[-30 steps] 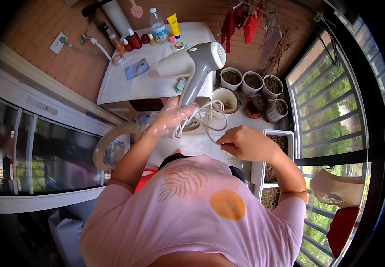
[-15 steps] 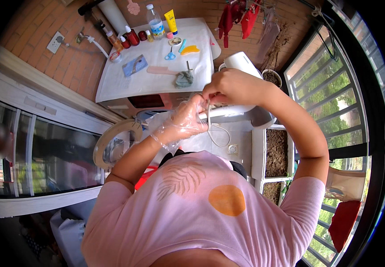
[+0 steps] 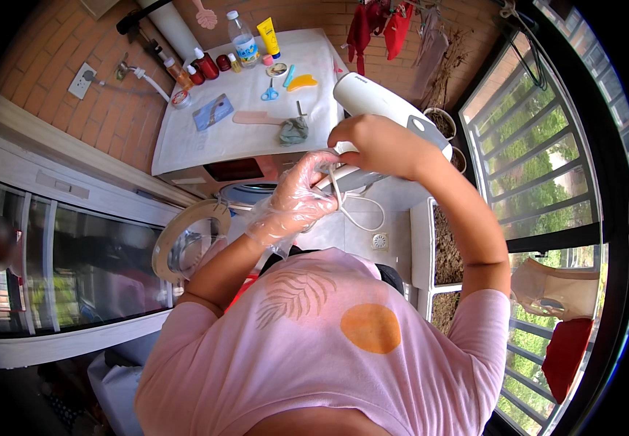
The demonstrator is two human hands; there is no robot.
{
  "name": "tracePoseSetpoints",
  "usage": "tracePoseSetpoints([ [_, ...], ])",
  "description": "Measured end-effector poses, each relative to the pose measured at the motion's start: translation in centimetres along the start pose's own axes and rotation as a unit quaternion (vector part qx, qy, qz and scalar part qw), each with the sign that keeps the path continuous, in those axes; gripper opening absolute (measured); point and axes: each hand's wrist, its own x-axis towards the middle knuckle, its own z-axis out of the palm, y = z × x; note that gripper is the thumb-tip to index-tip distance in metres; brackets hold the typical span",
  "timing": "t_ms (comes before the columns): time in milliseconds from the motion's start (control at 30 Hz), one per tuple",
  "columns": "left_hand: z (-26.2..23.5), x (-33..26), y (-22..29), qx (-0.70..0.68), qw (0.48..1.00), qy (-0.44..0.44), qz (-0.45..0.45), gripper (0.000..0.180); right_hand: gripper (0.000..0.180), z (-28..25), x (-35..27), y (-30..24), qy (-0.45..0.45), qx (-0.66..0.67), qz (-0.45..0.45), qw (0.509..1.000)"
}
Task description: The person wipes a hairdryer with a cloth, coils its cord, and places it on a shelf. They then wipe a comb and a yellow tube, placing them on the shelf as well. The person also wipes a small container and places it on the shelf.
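My left hand [image 3: 303, 195], in a loose clear plastic glove, is closed round the handle of a white and grey corded appliance [image 3: 376, 98] shaped somewhat like a hair dryer. Its wide white body points up toward the table and its grey part lies to the right, partly behind my right arm. A pale cord [image 3: 381, 218] loops round the handle and hangs below my hands. Bare and bent at the wrist, my right hand [image 3: 380, 145] has its fingertips together at the cord by my left thumb. Exactly what those fingertips pinch is hidden.
Ahead stands a washing machine, its round door [image 3: 165, 247] open at left, with a white cover [image 3: 183, 145] on top. On it are a comb [image 3: 253, 118], blue scissors [image 3: 270, 91], a bottle [image 3: 243, 45] and a crumpled grey-green cloth [image 3: 294, 131]. Planters [image 3: 447, 247] line the right.
The appliance has turned in my left hand: its body now slants from upper left to lower right. My right hand stays at the cord, its elbow drawn inward. The view has shifted slightly.
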Motion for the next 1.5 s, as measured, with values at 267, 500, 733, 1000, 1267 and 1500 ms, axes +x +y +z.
tracePoseSetpoints([
  [267,-0.9,-0.1,0.1,-0.035,0.996,0.084,-0.008,0.043,0.032,-0.2,-8.3,-7.8,-0.223,0.428,0.229,0.845],
  [500,0.5,0.7,1.3,-0.04,0.984,0.163,0.06,0.046,0.048,10.0,-6.4,-4.4,0.2,0.695,0.271,0.635],
  [733,0.8,0.5,1.6,0.006,0.977,0.117,0.176,0.053,0.037,8.4,-3.7,-4.2,0.32,0.656,0.186,0.658],
  [1000,0.7,0.4,0.6,0.053,0.972,0.099,0.205,0.058,0.046,6.3,-1.8,-3.6,0.284,0.634,0.172,0.698],
  [1267,-0.3,-0.2,2.0,-0.069,0.994,-0.005,0.08,0.059,0.056,7.3,-1.7,-0.6,0.194,0.711,0.068,0.673],
  [1500,-0.5,-0.3,2.6,-0.043,0.999,0.009,0.019,0.052,0.054,7.3,-1.5,1.0,0.152,0.682,0.011,0.715],
])
